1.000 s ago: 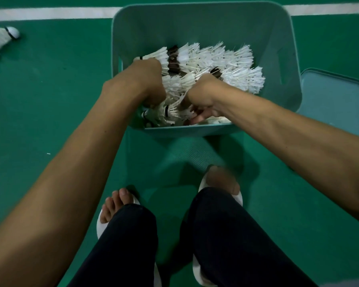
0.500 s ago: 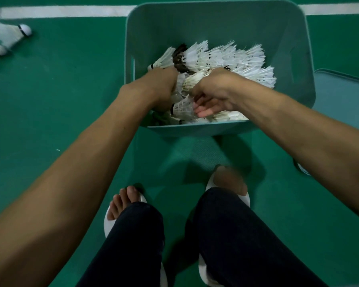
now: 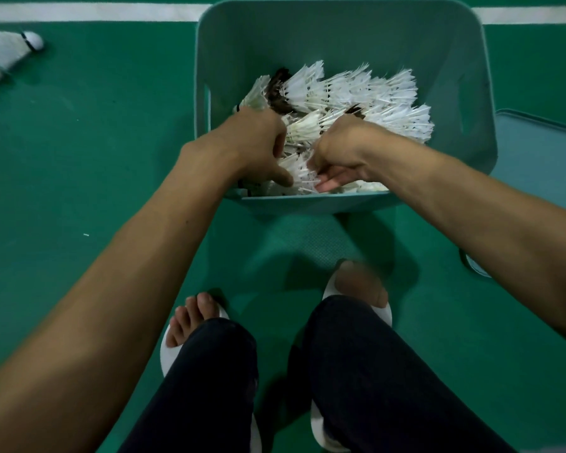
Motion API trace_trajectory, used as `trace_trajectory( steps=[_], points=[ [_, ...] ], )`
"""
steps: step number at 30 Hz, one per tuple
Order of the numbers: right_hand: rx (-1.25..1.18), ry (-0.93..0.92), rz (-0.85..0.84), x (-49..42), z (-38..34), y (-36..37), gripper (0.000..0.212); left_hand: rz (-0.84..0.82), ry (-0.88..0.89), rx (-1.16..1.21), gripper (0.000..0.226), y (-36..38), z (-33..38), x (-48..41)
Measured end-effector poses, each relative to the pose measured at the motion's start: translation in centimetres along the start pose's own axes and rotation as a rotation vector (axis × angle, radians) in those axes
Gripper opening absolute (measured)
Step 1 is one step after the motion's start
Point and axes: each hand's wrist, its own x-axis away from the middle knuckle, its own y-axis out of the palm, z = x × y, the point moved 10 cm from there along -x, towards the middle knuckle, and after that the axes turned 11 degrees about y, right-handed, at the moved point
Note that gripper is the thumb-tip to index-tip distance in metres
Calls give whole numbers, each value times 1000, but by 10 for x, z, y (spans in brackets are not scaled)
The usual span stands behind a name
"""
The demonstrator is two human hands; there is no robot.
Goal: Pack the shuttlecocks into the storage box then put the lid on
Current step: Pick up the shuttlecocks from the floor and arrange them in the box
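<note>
Head view: both hands down in storage box (image 3: 340, 34), among packed shuttlecocks (image 3: 356, 93).
Left hand (image 3: 258, 145) and right hand (image 3: 343, 148) side by side at box's near edge, fingers curled, gripping shuttlecocks in the pile. Lid (image 3: 543, 152) flat on green floor (image 3: 95, 142), just beside box's right wall. Two loose shuttlecocks (image 3: 10, 47) at far left, well apart from box.
</note>
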Motion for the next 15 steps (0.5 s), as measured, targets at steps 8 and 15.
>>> trace_trajectory(
  steps=[8, 15],
  points=[
    [177, -121, 159, 28, -23, -24, 34, -39, -44, -23, 60, -7, 4, 10],
    [309, -309, 354, 80, -75, -62, 28, 347, 57, 20, 31, -101, 27, 44]
  ],
)
